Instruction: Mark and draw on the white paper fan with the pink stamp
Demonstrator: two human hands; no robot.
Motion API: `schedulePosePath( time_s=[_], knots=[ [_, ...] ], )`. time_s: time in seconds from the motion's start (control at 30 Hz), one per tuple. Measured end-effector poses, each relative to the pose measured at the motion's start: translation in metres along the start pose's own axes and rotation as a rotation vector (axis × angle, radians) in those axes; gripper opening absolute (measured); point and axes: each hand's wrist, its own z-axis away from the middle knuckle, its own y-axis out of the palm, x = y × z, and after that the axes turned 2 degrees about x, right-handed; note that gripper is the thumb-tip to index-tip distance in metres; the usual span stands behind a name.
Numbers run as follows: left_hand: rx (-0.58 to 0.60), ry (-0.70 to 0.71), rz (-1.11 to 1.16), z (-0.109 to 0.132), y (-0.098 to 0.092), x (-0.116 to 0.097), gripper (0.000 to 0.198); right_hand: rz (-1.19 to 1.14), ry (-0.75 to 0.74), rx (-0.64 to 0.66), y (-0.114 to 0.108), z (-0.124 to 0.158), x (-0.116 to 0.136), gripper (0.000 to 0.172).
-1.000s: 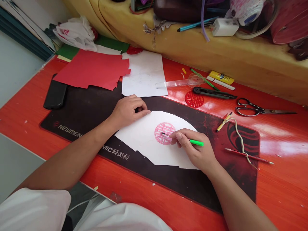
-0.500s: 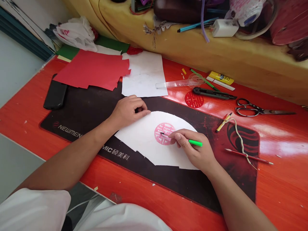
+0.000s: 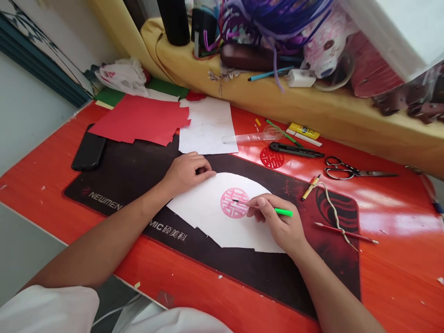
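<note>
Here, the white fan-shaped paper (image 3: 197, 203) lies flat on the dark mat (image 3: 128, 166) before you, and I take it as the landmark for all places. At the left, a flat black object (image 3: 89, 150) is well apart from it; a sheet of red paper (image 3: 138, 121), beyond its left part, covers one end of this object. Your left hand (image 3: 189, 175) rests at the far left edge of the fan-shaped paper, fingers loosely curled, thumb on the edge; whether it pinches the paper, I cannot tell. Beyond the fan-shaped paper is a white sheet (image 3: 208, 132), with one end of a clear strip (image 3: 248, 138) over it. Near the middle of the fan-shaped paper you see a round pink pattern (image 3: 234, 202). Beyond its right part lies a round red cut-out (image 3: 271, 158). Your right hand (image 3: 277, 219), on its right part, grasps a slim pen (image 3: 283, 212) between thumb and fingers, the dark tip at the pattern. Farther to the right of the fan-shaped paper are a yellow marker (image 3: 310, 188), a red pencil (image 3: 360, 237) and scissors (image 3: 376, 174).
</note>
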Motion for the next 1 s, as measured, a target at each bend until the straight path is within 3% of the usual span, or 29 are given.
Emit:
schedulePosePath(
  time_s=[0.37, 0.57, 0.77, 1.0],
  knots=[
    [0.01, -0.026, 0.028, 0.0, 0.0, 0.002, 0.027, -0.074, -0.04, -0.232, 0.0, 0.001, 0.009, 0.049],
    [0.013, -0.037, 0.046, 0.0, -0.001, 0.002, 0.032, -0.141, -0.029, -0.309, -0.02, 0.007, 0.018, 0.047],
    [-0.002, -0.016, 0.059, -0.002, -0.003, 0.001, 0.036, -0.287, 0.06, -0.51, -0.042, 0.017, 0.007, 0.045],
    [0.06, -0.108, 0.184, -0.001, -0.017, 0.0, 0.041, -0.371, 0.066, -0.601, -0.04, 0.036, -0.009, 0.045]
  ],
)
